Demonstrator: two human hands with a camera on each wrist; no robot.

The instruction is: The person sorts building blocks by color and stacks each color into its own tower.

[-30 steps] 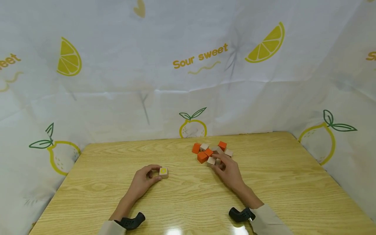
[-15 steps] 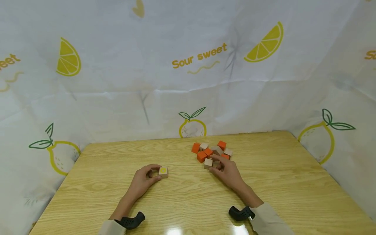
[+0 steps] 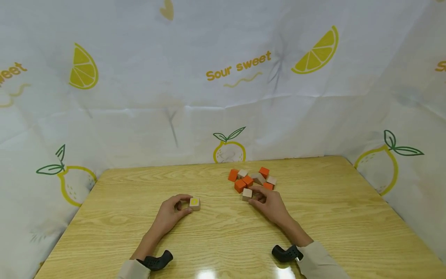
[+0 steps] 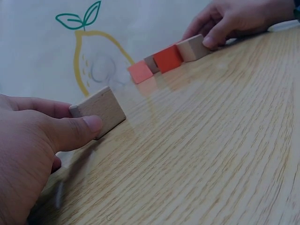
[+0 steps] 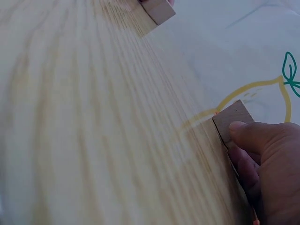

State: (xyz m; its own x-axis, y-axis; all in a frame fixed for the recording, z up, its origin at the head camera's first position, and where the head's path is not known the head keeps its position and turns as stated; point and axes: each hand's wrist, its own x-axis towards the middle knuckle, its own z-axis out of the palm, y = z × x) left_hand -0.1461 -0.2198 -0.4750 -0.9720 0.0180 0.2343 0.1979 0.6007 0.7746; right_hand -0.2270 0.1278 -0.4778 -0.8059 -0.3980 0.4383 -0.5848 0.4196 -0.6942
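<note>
In the head view my left hand pinches a wooden block with a yellow ring on its top, standing on the table. The left wrist view shows the thumb flat on a plain side of that block. My right hand holds a plain wooden block between thumb and fingers at the front of a loose pile. Seen from the right wrist, the thumb presses on the near face of this block; the fingers behind it are partly hidden.
Behind the right hand lie several orange blocks and pale wooden blocks, with a grey-beige angled block among them. The wood-grain table ends at a white lemon-print cloth at the back and sides.
My right hand has drawn the plain wooden block slightly left and toward me, away from the pile, then stayed there. The left hand and its block have kept their place.
</note>
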